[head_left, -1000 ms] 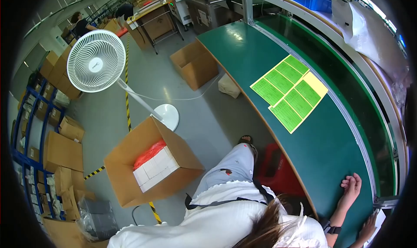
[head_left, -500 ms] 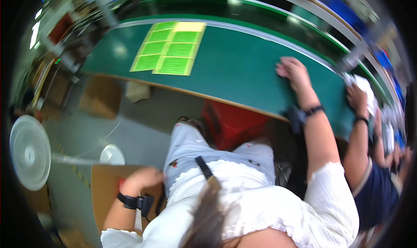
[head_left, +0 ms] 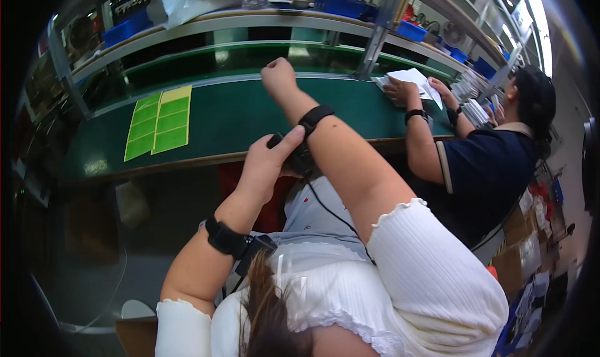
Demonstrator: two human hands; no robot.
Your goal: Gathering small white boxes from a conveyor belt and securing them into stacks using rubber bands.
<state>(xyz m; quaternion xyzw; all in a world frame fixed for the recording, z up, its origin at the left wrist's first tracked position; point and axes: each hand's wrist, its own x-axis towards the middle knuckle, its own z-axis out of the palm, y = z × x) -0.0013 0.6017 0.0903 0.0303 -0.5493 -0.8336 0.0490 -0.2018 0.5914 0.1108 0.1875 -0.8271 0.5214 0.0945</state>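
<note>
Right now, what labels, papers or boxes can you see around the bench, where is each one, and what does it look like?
Label sheets: flat on the green bench, left side; yellow-green rectangles in a grid.
White papers: on the bench at right, under a co-worker's hand.
Blue bins: on the upper shelf; rectangular.
Cardboard boxes: lower right on the floor; brown, blurred.

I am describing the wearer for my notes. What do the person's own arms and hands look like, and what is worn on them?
Both arms have short white ribbed sleeves with frilled edges. Each wrist carries a black strap: the left wrist band has a small black unit with a thin cable, the right wrist band also trails a thin black cable. The left hand and right hand are bare, without gloves.
</note>
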